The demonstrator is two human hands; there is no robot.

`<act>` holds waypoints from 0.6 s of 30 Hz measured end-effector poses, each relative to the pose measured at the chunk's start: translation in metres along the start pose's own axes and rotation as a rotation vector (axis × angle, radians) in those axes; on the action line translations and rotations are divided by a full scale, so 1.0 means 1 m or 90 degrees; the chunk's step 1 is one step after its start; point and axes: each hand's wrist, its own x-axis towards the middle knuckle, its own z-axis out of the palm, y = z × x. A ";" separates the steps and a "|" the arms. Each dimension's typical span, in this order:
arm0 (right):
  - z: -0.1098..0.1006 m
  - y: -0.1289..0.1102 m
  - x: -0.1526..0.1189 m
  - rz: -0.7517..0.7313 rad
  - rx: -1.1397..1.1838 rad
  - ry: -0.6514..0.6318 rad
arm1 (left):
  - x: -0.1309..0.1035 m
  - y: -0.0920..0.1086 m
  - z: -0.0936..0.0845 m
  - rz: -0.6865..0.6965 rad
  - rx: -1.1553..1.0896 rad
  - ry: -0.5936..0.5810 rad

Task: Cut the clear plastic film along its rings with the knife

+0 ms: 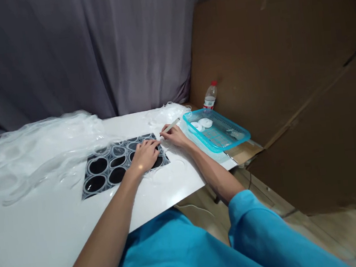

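A dark sheet (107,172) printed with rows of black circles in pale rings lies on the white tabletop (25,236). My left hand (145,155) rests flat on the right part of this sheet, its fingers extended toward the right edge. Just beyond that edge, my right hand (176,137) grips a slim white pen-like tool (172,125) between thumb and fingers. The tool leans with its upper end to the right and its lower end near the sheet's upper right corner. Whether it is a pen or a craft knife cannot be made out.
Clear, stringy plastic scraps (35,152) are heaped at the back left. On the right stands a blue basket (205,144) with white round pieces (205,123) inside. Behind it is a red-capped bottle (210,97). Tall cardboard (273,67) borders the right side, a grey curtain (142,47) the back.
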 end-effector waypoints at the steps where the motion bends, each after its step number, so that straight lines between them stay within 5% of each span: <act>1: 0.000 0.002 0.001 0.000 -0.001 -0.006 | 0.000 -0.001 0.001 -0.001 -0.003 -0.001; 9: -0.004 0.022 0.003 0.024 0.067 -0.055 | 0.001 -0.005 0.001 -0.013 -0.014 -0.009; 18: 0.010 0.004 -0.002 0.013 0.013 -0.012 | 0.000 0.000 -0.001 -0.058 0.004 0.024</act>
